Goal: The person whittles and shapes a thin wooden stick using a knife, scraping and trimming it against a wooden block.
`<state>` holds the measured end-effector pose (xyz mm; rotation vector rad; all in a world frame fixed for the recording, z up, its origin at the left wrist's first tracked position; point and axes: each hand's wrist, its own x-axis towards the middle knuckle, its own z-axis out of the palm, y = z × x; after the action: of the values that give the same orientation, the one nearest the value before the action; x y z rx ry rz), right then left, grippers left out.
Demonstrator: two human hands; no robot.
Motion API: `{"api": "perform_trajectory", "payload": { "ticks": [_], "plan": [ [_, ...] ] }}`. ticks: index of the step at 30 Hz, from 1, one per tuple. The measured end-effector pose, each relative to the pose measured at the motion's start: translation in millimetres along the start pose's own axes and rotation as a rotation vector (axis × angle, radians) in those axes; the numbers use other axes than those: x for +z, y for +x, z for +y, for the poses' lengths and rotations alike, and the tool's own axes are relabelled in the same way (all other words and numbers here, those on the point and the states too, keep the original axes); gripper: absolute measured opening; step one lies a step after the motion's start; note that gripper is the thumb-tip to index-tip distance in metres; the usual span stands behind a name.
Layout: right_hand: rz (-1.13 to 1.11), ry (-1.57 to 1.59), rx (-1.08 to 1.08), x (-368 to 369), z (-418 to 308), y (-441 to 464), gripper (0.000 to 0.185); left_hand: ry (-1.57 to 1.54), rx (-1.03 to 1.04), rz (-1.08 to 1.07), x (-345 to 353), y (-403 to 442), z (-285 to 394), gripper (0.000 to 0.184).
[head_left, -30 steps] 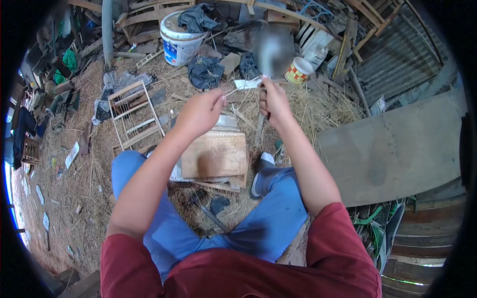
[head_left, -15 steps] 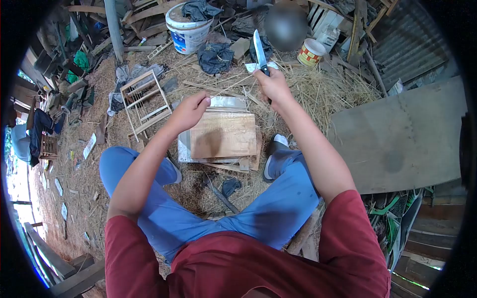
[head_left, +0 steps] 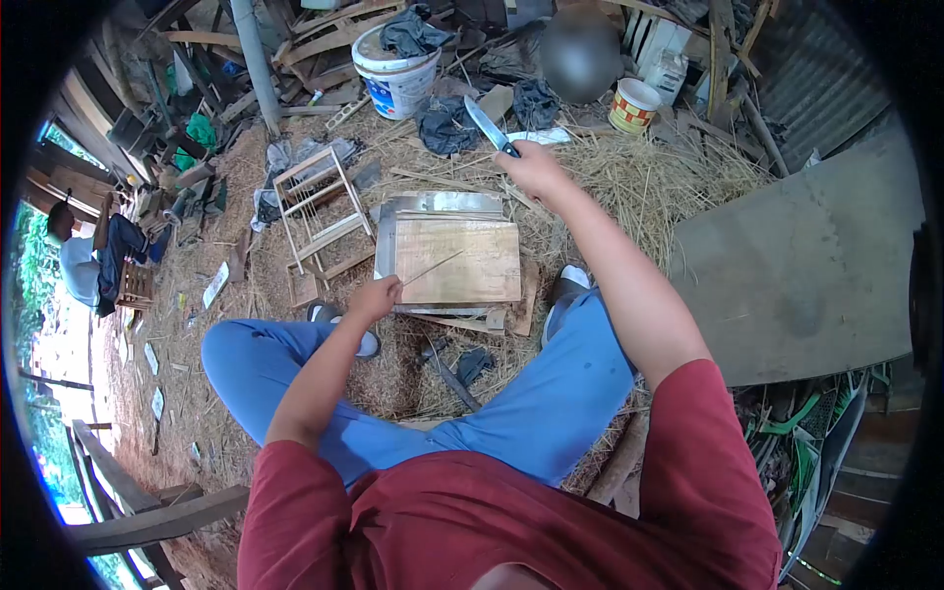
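My left hand (head_left: 376,296) is closed on one end of a thin stick (head_left: 433,265), whose other end points up and right over a pale wooden board (head_left: 472,246). The board lies on a low stack on the ground in front of me. Farther forward and to the right, my right hand (head_left: 536,171) is wrapped round the dark handle of a knife (head_left: 487,125). The blade points up and to the left, apart from the stick. Both of my knees are bent beside the stack.
A slatted wooden frame (head_left: 323,208) lies left of the stack. A white bucket (head_left: 395,77) and a smaller yellow-and-red tub (head_left: 632,106) stand beyond. A large grey sheet (head_left: 796,265) is at right. Another person (head_left: 87,258) sits at far left.
My left hand has moved down and toward me with the stick, now over the board's left edge. The knife has tilted left in my right hand. The camera view has shifted, showing more at left.
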<state>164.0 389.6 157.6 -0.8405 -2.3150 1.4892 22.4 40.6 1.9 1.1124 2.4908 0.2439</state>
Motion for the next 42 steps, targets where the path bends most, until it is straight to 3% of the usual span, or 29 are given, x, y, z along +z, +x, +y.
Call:
{"api": "perform_trajectory", "payload": {
  "ticks": [2, 4, 8, 10, 14, 17, 24, 26, 31, 34, 40, 42],
  "plan": [
    [-0.028, -0.052, -0.008, -1.0, -0.4, -0.5, 0.033, -0.022, -0.009, 0.009, 15.3, 3.7, -9.5, 0.024],
    [-0.142, -0.183, 0.068, -3.1, -3.7, -2.9, 0.047, -0.01, -0.047, 0.007, 16.5, 1.7, -9.3, 0.026],
    [-0.077, -0.291, -0.043, 3.4, -1.3, -3.9, 0.052, -0.056, -0.012, 0.014, 11.6, 7.3, -17.9, 0.026],
    [-0.089, -0.228, -0.032, 8.8, -3.0, -7.6, 0.051, -0.189, 0.143, 0.017, 10.4, 7.2, -24.7, 0.027],
    [-0.174, -0.393, -0.087, 21.7, 0.3, -7.1, 0.049, -0.109, 0.074, -0.005, -4.6, -0.4, -18.9, 0.025],
    [-0.191, -0.555, -0.277, 39.1, 14.9, -9.7, 0.042, -0.049, 0.063, -0.028, 0.1, 11.4, -29.9, 0.025],
    [-0.342, -0.774, -0.224, 53.6, 21.7, -45.7, 0.034, -0.181, -0.064, -0.224, 14.5, 39.8, -49.3, 0.02],
    [-0.366, -0.779, -0.228, 54.5, 41.3, -48.1, 0.034, -0.416, -0.035, -0.317, 26.7, 46.8, -69.1, 0.022],
    [-0.409, -0.791, -0.186, 45.7, 62.1, -60.5, 0.033, -0.516, 0.015, -0.251, 25.5, 38.8, -66.1, 0.022],
    [-0.349, -0.825, -0.242, 52.3, 73.6, -63.6, 0.032, -0.538, -0.025, -0.277, 22.5, 38.0, -62.8, 0.021],
    [-0.337, -0.857, -0.152, 77.5, 58.5, -79.2, 0.035, -0.581, 0.04, -0.211, 14.6, 27.2, -53.0, 0.021],
    [-0.181, -0.701, -0.079, 98.1, 76.5, -83.4, 0.036, -0.55, 0.024, -0.194, 15.2, 25.6, -51.5, 0.02]
  ]
}}
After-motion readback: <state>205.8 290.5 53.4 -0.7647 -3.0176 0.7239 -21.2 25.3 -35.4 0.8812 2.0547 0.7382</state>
